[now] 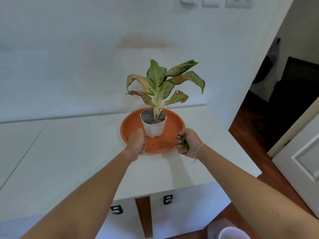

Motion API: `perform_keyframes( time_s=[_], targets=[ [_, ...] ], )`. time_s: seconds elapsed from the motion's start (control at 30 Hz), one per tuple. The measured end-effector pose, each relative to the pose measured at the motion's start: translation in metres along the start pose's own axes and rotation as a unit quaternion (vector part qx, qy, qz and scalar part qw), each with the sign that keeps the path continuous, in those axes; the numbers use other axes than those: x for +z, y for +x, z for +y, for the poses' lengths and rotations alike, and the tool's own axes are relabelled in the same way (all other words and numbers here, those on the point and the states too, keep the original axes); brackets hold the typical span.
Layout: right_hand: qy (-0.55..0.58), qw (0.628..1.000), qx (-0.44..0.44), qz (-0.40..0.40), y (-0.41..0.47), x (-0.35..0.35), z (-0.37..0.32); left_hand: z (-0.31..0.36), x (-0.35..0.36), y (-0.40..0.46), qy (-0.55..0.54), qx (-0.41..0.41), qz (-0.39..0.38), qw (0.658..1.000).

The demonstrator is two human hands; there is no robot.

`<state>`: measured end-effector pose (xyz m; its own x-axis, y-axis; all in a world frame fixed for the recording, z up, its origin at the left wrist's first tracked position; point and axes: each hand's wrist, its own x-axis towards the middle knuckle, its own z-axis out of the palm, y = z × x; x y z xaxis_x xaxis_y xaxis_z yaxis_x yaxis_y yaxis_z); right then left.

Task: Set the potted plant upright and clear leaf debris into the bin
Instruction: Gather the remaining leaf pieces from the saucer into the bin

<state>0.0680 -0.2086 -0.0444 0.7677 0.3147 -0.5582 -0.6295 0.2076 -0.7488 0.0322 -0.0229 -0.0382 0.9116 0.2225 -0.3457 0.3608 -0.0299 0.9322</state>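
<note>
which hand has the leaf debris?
The right hand, the one with the thin white wrist string: green leaf scraps show in its curled fingers. The left hand only grips the round orange plastic saucer's rim.

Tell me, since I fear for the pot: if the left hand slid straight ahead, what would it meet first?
Most likely the white pot. The left hand grips the orange saucer rim just before it, thumb almost at the pot's base, though depth is unclear.
</note>
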Motion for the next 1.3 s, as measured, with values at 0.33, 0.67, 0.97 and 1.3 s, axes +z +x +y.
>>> perform_keyframes(
  time_s=[0.33, 0.67, 0.97, 1.3],
  targets=[
    [0.037, 0.998, -0.054, 0.018, -0.001, 0.025, 0.011, -0.008, -0.025, -0.002, -0.071, -0.03, -0.03, 0.997],
    [-0.02, 0.998, -0.061, -0.001, 0.002, 0.04, 0.008, -0.013, -0.044, -0.005, -0.129, -0.054, -0.024, 0.99],
    [-0.253, 0.956, -0.089, 0.12, 0.012, 0.062, -0.002, -0.017, -0.055, -0.01, -0.137, -0.069, -0.005, 0.988],
    [-0.439, 0.888, -0.103, 0.085, 0.029, 0.06, -0.004, -0.02, -0.063, -0.012, -0.137, -0.081, 0.021, 0.987]
  ],
)
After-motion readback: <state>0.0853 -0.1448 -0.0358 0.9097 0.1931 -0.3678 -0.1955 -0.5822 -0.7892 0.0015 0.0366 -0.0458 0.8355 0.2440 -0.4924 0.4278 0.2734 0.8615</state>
